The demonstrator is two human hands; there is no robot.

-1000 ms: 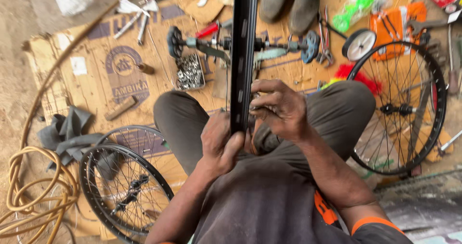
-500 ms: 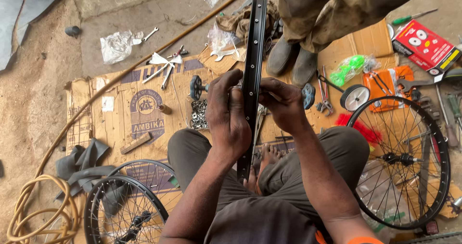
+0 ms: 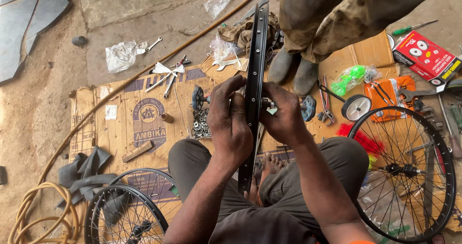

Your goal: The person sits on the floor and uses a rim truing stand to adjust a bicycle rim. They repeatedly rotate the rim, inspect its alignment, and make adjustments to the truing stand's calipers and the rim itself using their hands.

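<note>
Seated on flattened cardboard [image 3: 125, 128], I hold a black bicycle rim [image 3: 254, 80] upright and edge-on in front of me, its lower end down between my knees near my bare feet [image 3: 265, 169] and its upper end reaching toward a second person's boots [image 3: 293, 70]. My left hand [image 3: 231, 123] is closed around the rim's left side, fingers curled over its edge; my right hand [image 3: 284, 116] clasps the right side at the same height, thumb and fingers pressed to the metal. Just behind the rim lies a wheel hub with axle [image 3: 202, 99] beside a small heap of metal nuts [image 3: 199, 126]. A spoked wheel [image 3: 409, 169] rests to my right, and another spoked wheel [image 3: 122, 217] lies at lower left near dark rubber strips [image 3: 86, 169] and a coil of yellow hose [image 3: 33, 215]. Spanners [image 3: 166, 78] and a crumpled plastic bag [image 3: 120, 56] are scattered farther out, with a small white training wheel [image 3: 356, 108] and a red box [image 3: 426, 56] to the right.
</note>
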